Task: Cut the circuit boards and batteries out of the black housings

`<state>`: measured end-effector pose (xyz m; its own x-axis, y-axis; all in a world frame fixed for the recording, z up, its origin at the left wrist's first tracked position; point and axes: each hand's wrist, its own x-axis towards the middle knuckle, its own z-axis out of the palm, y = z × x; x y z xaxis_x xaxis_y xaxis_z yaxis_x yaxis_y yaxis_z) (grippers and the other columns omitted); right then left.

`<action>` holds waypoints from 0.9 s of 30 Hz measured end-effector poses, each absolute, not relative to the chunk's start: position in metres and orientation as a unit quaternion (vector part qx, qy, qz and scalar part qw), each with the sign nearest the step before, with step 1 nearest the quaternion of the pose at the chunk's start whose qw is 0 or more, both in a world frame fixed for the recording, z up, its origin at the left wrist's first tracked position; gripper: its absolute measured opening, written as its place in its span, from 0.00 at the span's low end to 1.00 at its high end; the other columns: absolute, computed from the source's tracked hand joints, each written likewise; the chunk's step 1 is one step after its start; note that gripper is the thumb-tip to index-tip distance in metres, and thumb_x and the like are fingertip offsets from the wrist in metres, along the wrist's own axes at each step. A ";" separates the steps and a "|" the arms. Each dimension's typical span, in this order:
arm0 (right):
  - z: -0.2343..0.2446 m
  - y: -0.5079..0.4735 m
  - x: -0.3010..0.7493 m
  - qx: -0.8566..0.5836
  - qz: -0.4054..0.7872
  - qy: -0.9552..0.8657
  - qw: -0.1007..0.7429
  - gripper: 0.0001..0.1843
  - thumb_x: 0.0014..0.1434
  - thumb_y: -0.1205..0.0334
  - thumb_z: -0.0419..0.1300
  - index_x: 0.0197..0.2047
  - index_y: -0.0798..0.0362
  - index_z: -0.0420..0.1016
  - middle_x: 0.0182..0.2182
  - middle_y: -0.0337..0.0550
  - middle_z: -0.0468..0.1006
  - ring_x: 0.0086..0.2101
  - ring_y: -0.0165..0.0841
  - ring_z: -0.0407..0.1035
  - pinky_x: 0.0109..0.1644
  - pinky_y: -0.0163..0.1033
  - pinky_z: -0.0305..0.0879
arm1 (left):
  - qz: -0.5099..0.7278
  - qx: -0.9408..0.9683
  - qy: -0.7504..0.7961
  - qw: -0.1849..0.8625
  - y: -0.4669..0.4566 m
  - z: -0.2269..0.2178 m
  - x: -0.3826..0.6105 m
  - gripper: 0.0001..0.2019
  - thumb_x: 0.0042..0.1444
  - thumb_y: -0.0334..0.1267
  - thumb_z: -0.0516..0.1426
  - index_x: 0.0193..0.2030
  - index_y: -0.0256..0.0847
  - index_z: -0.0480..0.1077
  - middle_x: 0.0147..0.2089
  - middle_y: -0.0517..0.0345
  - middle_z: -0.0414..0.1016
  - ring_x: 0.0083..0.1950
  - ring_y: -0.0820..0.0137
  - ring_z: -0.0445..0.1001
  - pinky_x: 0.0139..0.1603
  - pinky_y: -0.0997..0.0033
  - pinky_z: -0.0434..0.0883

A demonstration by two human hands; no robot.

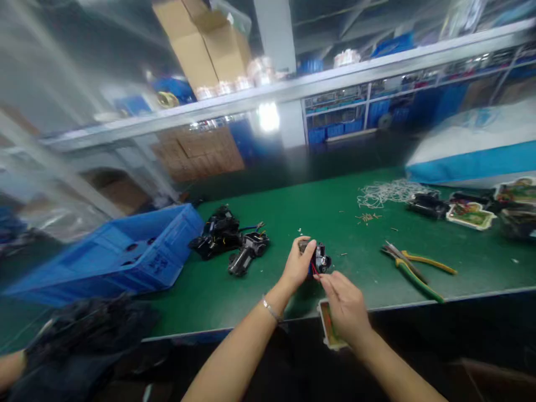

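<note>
My left hand (298, 262) is closed around a small black device housing (320, 258) with its inner parts showing, held just above the green table. Red and dark wires (314, 269) come out of the housing toward me. The fingertips of my right hand (344, 304) pinch the ends of these wires. Beneath my right wrist, a small plate with a pale rim (326, 324) sticks out over the table's front edge. Left of my hands lies another black housing with a tube-shaped part (247, 254), beside a heap of black parts (218, 231).
A blue crate (167, 262) stands at the left, near another person's arm (12, 368). Pliers with yellow-green handles (412, 271) lie to the right. Farther back are screws (368, 218), white string-like strands (389, 192) and more black parts (427, 205) on the green table (288, 206).
</note>
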<state>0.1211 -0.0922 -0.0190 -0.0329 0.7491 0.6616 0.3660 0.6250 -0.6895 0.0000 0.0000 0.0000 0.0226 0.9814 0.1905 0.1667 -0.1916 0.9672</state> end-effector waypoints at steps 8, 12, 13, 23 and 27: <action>-0.020 -0.115 0.114 -0.354 0.206 -0.763 0.501 0.11 0.64 0.66 0.51 0.43 0.54 0.74 0.30 0.44 0.70 0.32 0.34 0.64 0.36 0.40 0.60 | 0.547 0.365 0.569 0.495 0.020 -0.006 -0.024 0.27 0.50 0.62 0.54 0.40 0.35 0.68 0.33 0.56 0.72 0.32 0.72 0.70 0.37 0.70 0.68; -0.012 -0.105 0.116 -0.441 0.427 -0.537 0.579 0.16 0.67 0.55 0.47 0.40 0.53 0.74 0.24 0.37 0.64 0.23 0.28 0.58 0.26 0.34 0.55 | 0.558 0.417 0.549 0.462 0.016 -0.005 -0.031 0.26 0.50 0.60 0.57 0.44 0.38 0.69 0.39 0.56 0.72 0.38 0.71 0.71 0.43 0.70 0.67; -0.011 -0.101 0.119 -0.441 0.475 -0.467 0.602 0.17 0.66 0.52 0.47 0.40 0.52 0.73 0.22 0.36 0.62 0.21 0.26 0.56 0.24 0.32 0.52 | 0.553 0.433 0.540 0.463 0.013 -0.004 -0.031 0.26 0.50 0.60 0.56 0.46 0.38 0.68 0.41 0.55 0.72 0.40 0.70 0.71 0.45 0.70 0.67; -0.031 -0.067 0.162 -0.535 0.410 -0.405 0.618 0.22 0.59 0.46 0.55 0.51 0.50 0.74 0.42 0.46 0.76 0.41 0.36 0.69 0.47 0.42 0.65 | 0.504 0.516 0.564 0.403 0.005 0.003 -0.033 0.24 0.55 0.55 0.54 0.49 0.38 0.65 0.44 0.52 0.71 0.45 0.68 0.70 0.50 0.68 0.66; -0.027 -0.065 0.159 -0.536 0.337 -0.474 0.613 0.28 0.57 0.49 0.59 0.59 0.50 0.65 0.53 0.50 0.71 0.51 0.41 0.65 0.56 0.48 0.60 | 0.485 0.594 0.552 0.328 -0.009 0.019 -0.025 0.24 0.56 0.54 0.54 0.53 0.42 0.62 0.41 0.56 0.71 0.40 0.70 0.71 0.46 0.69 0.67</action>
<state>0.1589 -0.0647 -0.0269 0.3249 0.9199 0.2197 0.0951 0.1993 -0.9753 -0.0246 -0.0090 0.0192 -0.0800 0.9738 0.2131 0.3382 -0.1745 0.9247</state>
